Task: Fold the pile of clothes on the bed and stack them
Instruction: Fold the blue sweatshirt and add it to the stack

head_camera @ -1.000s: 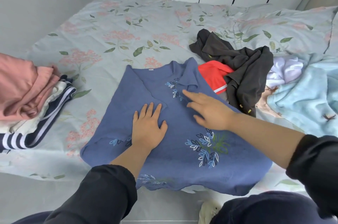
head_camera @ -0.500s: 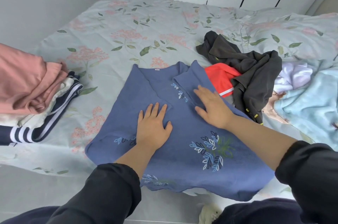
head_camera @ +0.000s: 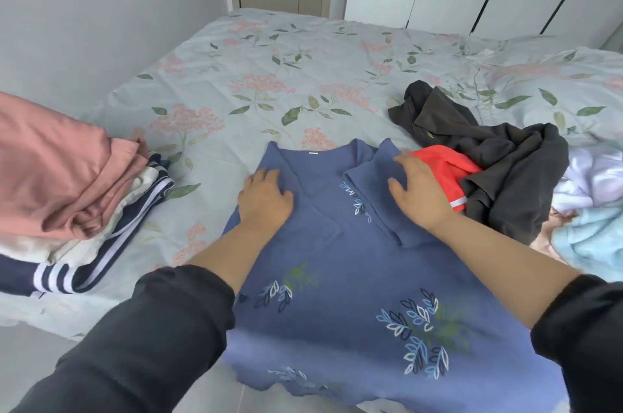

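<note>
Two hands, left hand (head_camera: 264,200) and right hand (head_camera: 419,191), press flat-fingered on the blue leaf-print top (head_camera: 337,294). Red cloth (head_camera: 445,159) and crumpled dark grey garment (head_camera: 515,169) lie just beside the right hand.

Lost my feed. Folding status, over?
Left hand, right hand flat on blue shirt shoulders. Shirt spread on bed, fold unfinished. Red garment, dark heap crowd right hand.

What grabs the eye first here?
The blue leaf-print top lies flat at the near edge of the floral-sheeted bed, with the left hand and right hand resting on its shoulders either side of the neckline. To the left sits a folded stack topped by a pink garment; to the right, a crumpled dark grey garment partly over a red garment.
</note>
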### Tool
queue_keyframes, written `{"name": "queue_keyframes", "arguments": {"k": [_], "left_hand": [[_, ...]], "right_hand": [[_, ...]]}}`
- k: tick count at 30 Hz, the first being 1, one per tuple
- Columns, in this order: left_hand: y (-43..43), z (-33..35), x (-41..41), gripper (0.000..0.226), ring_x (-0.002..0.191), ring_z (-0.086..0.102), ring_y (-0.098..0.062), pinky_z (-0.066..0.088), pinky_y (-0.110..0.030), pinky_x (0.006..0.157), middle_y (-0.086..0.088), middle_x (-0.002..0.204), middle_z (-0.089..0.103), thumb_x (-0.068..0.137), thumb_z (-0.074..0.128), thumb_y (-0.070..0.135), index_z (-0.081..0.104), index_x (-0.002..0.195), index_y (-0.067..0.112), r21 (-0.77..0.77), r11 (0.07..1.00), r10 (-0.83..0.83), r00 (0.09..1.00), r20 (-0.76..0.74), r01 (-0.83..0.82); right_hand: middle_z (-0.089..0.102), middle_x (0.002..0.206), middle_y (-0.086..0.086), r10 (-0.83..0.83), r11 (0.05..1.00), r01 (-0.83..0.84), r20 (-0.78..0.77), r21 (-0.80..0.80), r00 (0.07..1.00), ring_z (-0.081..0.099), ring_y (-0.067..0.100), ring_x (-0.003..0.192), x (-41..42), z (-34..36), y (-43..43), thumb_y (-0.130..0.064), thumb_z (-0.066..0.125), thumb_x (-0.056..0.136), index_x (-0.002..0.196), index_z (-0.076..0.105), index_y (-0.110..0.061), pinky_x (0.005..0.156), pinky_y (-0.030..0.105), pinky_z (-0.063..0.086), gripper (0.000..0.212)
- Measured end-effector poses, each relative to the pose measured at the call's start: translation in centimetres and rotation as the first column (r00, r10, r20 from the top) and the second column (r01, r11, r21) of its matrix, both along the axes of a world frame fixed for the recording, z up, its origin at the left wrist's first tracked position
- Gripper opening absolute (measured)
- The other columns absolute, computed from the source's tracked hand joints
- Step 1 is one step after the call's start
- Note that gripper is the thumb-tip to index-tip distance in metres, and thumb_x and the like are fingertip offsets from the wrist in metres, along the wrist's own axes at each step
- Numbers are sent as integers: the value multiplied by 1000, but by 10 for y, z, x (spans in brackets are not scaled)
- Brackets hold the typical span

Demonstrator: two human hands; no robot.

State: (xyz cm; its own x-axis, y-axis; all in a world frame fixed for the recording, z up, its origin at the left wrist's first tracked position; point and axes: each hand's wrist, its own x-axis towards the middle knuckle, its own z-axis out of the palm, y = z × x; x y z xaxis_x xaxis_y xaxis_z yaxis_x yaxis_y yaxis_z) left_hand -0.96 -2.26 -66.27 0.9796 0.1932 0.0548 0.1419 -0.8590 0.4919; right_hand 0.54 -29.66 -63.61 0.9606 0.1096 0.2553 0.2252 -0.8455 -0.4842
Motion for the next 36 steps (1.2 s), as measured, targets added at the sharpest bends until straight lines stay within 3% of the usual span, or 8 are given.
{"name": "queue_keyframes", "arguments": {"k": [8, 11, 13, 15, 21, 30, 32, 36], "left_hand": [[40, -21, 81, 52, 121, 41, -32, 37, -39, 93, -9, 130, 49, 89, 55, 42, 49, 132, 13, -80, 971, 206, 961, -182, -223], [46, -21, 102, 23, 102, 55, -29, 43, -32, 76, -5, 102, 62, 85, 60, 40, 63, 92, 18, -211, 958, 153, 967, -205, -196], [48, -20, 111, 18, 89, 58, -25, 46, -31, 73, -2, 88, 63, 84, 62, 35, 58, 73, 21, -313, 930, 131, 969, -212, -194], [46, -19, 119, 22, 81, 56, -22, 46, -29, 70, -1, 78, 59, 85, 62, 26, 54, 65, 20, -368, 910, 122, 971, -207, -193], [52, 0, 121, 29, 63, 46, -10, 38, -23, 54, 4, 66, 50, 86, 60, 8, 48, 63, 19, -463, 874, 174, 985, 14, -148], [53, 56, 46, 26, 60, 57, -4, 47, -11, 55, 3, 68, 61, 84, 62, -3, 56, 67, 16, -720, 691, 69, 985, 161, 69], [56, 63, 20, 25, 58, 59, 0, 46, -10, 56, 6, 65, 64, 83, 62, -7, 58, 68, 13, -747, 653, -1, 987, 163, 124], [57, 63, -38, 28, 65, 62, 3, 48, -9, 62, 8, 71, 69, 80, 61, -16, 60, 69, 9, -689, 688, -218, 970, 103, 228]], "right_hand": [[40, 145, 16, -202, 949, 263, -304, 172, 931, 42, 28, 130, 106, 8, 1, -8, 47, 94, 144, 31, -2, 102, 26, 30, 53], [38, 146, 16, -231, 940, 314, -432, 131, 872, 40, 29, 132, 130, 3, -2, -7, 45, 94, 144, 32, -2, 107, 31, 33, 52], [51, 128, 14, -222, 940, 321, -515, 112, 828, 49, 26, 117, 139, -1, -2, -5, 50, 89, 126, 50, 2, 88, 30, 44, 37], [57, 93, 12, -213, 934, 333, -541, 132, 813, 50, 22, 91, 143, -3, 0, 0, 57, 83, 89, 59, -1, 64, 27, 40, 7], [44, 63, 5, -191, 923, 297, -378, 245, 906, 42, 17, 70, 137, 0, 1, 6, 58, 82, 74, 58, -3, 50, 26, 28, 12], [49, 62, 3, -145, 789, 235, -200, 568, 969, 41, 10, 58, 56, 41, -21, 18, 53, 78, 64, 53, -15, 44, 11, 36, 36], [53, 67, 4, -176, 780, 262, -202, 568, 963, 46, 12, 61, 35, 45, -30, 23, 47, 75, 69, 56, -12, 49, 15, 40, 36], [62, 92, 14, -183, 807, 281, -233, 519, 955, 56, 23, 81, -16, 34, -43, 25, 39, 73, 112, 61, 1, 63, 25, 45, 50]]}}
